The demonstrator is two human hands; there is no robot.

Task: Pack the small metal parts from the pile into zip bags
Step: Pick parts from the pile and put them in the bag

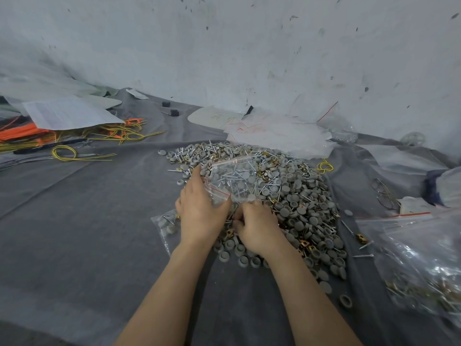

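Note:
A big pile (294, 196) of grey caps, silver screws and brass clips lies on the grey cloth in the middle. My left hand (199, 211) holds a clear zip bag (234, 178) with a red seal strip over the pile; the thumb pinches its near edge. Screws and caps show inside the bag. My right hand (257, 226) sits just right of the left one, fingers curled down into the parts at the bag's lower edge. What it grips is hidden. A second small bag (166, 224) with a few parts lies under my left wrist.
Packed bags (424, 265) heap at the right. Empty zip bags (279, 133) lie behind the pile. Yellow and orange wires (74, 136) and paper sheets (67, 113) crowd the far left. A white wall (249, 46) closes the back. Glasses (384, 193) lie right of the pile.

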